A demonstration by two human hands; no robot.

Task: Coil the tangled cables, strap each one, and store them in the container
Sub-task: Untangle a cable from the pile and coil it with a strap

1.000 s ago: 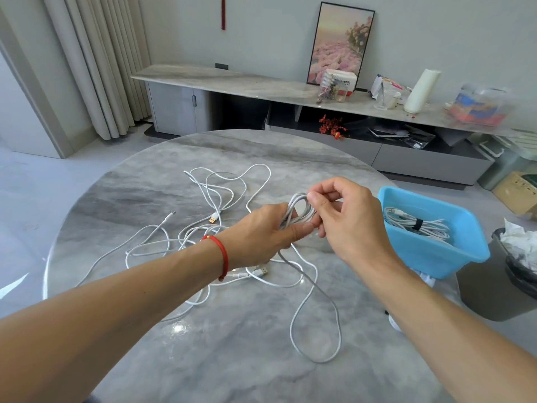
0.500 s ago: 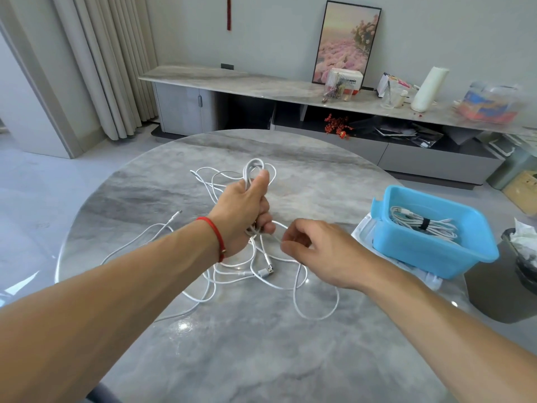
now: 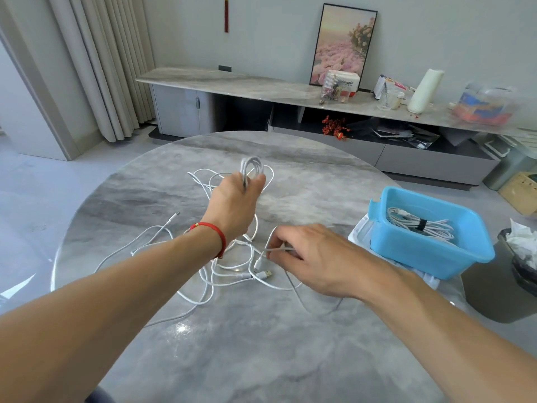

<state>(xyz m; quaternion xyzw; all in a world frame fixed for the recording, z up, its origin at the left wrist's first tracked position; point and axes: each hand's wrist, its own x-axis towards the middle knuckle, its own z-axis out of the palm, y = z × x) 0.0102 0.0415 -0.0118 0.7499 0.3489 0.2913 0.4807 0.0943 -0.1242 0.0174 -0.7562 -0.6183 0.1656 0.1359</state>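
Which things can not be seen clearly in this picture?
- Head view: left hand hides the lower part of the coil.
- Right hand covers the pinched cable beyond its fingers.
- Clear box on the sideboard: blurred.
- Blue container wall hides the strapped cable partly.

Light: bright, even daylight
Glare: small hotspot on table near its front edge
Shadows: soft, faint
Blur: clear container on the sideboard smeared
Distortion: wide-angle bowing at frame edges
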